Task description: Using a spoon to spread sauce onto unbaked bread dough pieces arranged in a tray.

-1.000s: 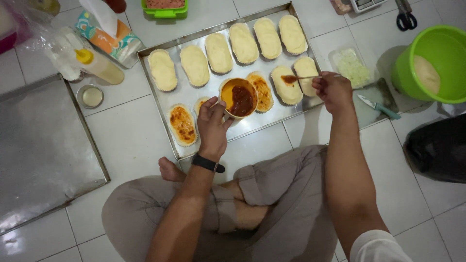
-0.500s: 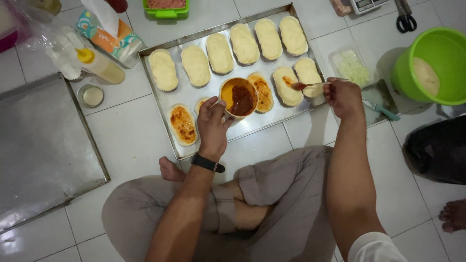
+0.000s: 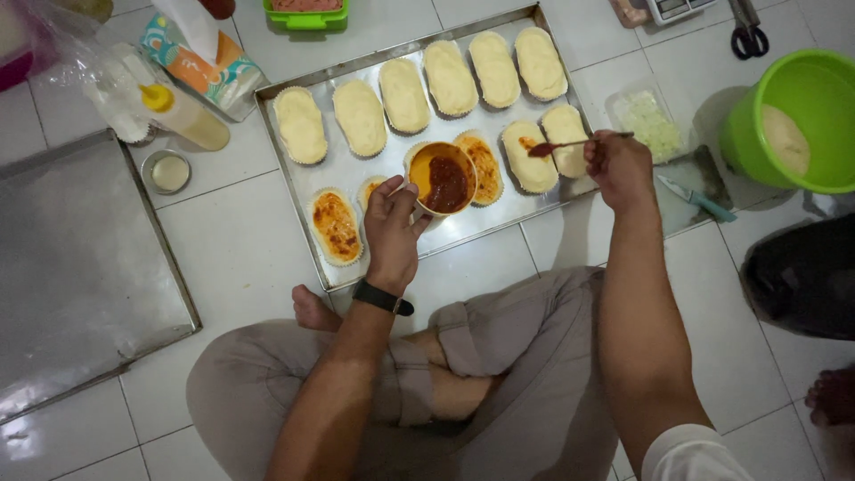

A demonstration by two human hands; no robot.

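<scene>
Left hand (image 3: 390, 227) grips sauce bowl (image 3: 443, 178); right hand (image 3: 617, 165) holds spoon (image 3: 570, 144) (sauce-laden).

White square tiles (image 3: 249, 240) with thin grey joints are covering the whole floor, and soft light is reflecting on them. A flat empty metal sheet (image 3: 80, 267) is lying on the floor at the left. A green bucket (image 3: 793, 116) is standing at the right edge, throwing a shadow to its left. Scissors (image 3: 748, 36) are lying at the top.
</scene>
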